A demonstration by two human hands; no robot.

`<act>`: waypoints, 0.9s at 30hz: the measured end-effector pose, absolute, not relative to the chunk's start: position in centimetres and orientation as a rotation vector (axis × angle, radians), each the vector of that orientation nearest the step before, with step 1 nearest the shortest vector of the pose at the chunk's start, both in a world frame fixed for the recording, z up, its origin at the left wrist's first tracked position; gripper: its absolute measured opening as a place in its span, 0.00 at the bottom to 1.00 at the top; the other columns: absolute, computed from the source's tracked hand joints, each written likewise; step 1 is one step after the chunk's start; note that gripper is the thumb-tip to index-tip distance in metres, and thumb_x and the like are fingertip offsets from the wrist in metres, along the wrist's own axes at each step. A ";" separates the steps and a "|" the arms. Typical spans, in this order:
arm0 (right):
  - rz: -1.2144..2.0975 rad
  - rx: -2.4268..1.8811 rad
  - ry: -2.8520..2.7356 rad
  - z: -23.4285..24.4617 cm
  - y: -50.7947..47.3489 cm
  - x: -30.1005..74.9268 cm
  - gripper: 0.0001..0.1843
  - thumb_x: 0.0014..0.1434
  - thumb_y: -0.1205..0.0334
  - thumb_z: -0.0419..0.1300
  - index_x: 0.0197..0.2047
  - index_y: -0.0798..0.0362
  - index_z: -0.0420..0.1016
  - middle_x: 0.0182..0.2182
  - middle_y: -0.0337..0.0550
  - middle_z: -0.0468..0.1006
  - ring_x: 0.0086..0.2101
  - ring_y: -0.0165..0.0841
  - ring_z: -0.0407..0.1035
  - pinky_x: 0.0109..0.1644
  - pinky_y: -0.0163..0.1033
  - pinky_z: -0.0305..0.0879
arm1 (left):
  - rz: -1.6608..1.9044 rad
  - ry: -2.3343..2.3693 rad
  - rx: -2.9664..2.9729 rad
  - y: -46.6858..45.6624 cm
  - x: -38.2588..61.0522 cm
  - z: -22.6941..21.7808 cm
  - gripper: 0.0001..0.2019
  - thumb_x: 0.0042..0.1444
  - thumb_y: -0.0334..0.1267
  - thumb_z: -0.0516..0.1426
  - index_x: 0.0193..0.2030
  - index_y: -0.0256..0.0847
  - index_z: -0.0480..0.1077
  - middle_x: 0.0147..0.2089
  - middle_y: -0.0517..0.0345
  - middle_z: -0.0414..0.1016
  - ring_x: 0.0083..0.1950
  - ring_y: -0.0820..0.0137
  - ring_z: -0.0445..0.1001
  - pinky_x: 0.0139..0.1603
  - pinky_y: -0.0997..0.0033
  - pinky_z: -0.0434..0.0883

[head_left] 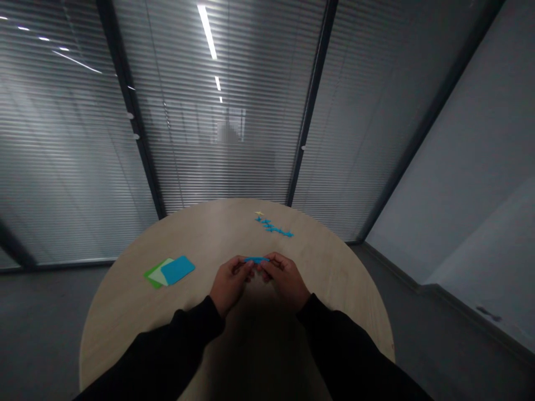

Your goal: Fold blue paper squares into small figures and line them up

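Observation:
Between my two hands, just above the middle of the table, is a narrow piece of blue paper (256, 260), seen nearly edge-on and apparently folded. My left hand (229, 281) pinches its left end between thumb and fingers. The right end is pinched the same way by my right hand (286, 278). To the left lie sheets of paper: a blue sheet (178, 270) on top, overlapping a pale green sheet (161, 274) and a brighter green sheet (150, 275). Fingertips hide part of the held paper.
Several small blue folded-paper pieces (273, 228) lie in a slanting row toward the back of the round wooden table (200, 228). A small yellow piece (259, 213) sits at the row's far end. Beyond the table stands a glass partition with blinds (251, 167); a pale wall (460, 167) rises at right.

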State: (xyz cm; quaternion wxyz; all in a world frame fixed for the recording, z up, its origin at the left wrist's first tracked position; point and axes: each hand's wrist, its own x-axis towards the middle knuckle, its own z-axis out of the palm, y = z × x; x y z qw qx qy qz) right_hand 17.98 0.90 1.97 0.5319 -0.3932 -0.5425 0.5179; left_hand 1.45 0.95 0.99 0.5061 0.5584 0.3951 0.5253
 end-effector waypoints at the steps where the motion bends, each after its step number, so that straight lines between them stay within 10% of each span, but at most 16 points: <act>1: 1.220 -0.945 -1.312 2.0 0.9 18.0 0.17 0.51 0.48 0.68 0.32 0.53 0.73 0.26 0.39 0.77 0.24 0.29 0.66 0.30 0.36 0.62 | 1.258 0.936 1.325 0.9 1.5 1.0 0.14 0.55 0.48 0.62 0.36 0.37 0.74 0.30 0.57 0.76 0.30 0.71 0.72 0.35 0.70 0.69; 13: 0.755 -1.073 -1.703 2.2 0.8 18.4 0.08 0.58 0.56 0.60 0.33 0.53 0.73 0.22 0.36 0.72 0.23 0.30 0.65 0.27 0.34 0.60 | 1.229 1.096 1.591 0.8 1.2 1.1 0.14 0.57 0.48 0.61 0.37 0.37 0.78 0.29 0.56 0.78 0.28 0.70 0.71 0.30 0.72 0.65; 27: -0.345 -0.837 -2.049 2.4 1.4 19.2 0.08 0.68 0.60 0.58 0.45 0.50 0.78 0.42 0.44 0.82 0.42 0.36 0.74 0.49 0.41 0.70 | 1.323 1.344 1.825 0.4 0.9 0.9 0.14 0.60 0.48 0.58 0.39 0.42 0.81 0.36 0.55 0.83 0.34 0.66 0.76 0.38 0.67 0.71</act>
